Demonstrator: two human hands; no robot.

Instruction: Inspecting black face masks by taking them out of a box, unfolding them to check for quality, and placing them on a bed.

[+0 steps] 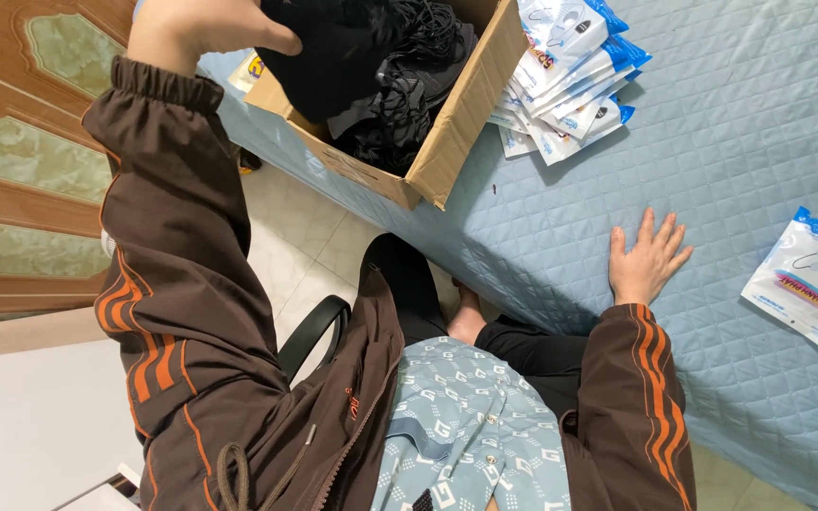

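I see my left hand (203, 28) raised over the cardboard box (456, 123), fingers curled around a bunch of black masks (333, 57) that I lift out of the heap inside. The grip is closed on that dark fabric, thumb pressed against its side. The rest of the black masks, with their thin ear loops tangled together, fill the box, which sits at the near-left corner of the quilted blue bedspread (759, 114), one corner of it hanging over the bed's edge above the tiled floor (305, 237).

My right hand (648, 255) lies flat on the bedspread near the bed's front edge, palm down, fingers spread wide and holding nothing. It is well apart from the box.

Just beside the box's right wall, a fanned stack of white-and-blue mask packets (570, 76) rests on the bedspread, touching the cardboard. A second small pile of the same packets (811, 279) lies toward the right edge of the bed, near my right hand but not touching it.

Both sleeves are brown with orange stripes. A carved wooden door (21, 142) stands at the far left.
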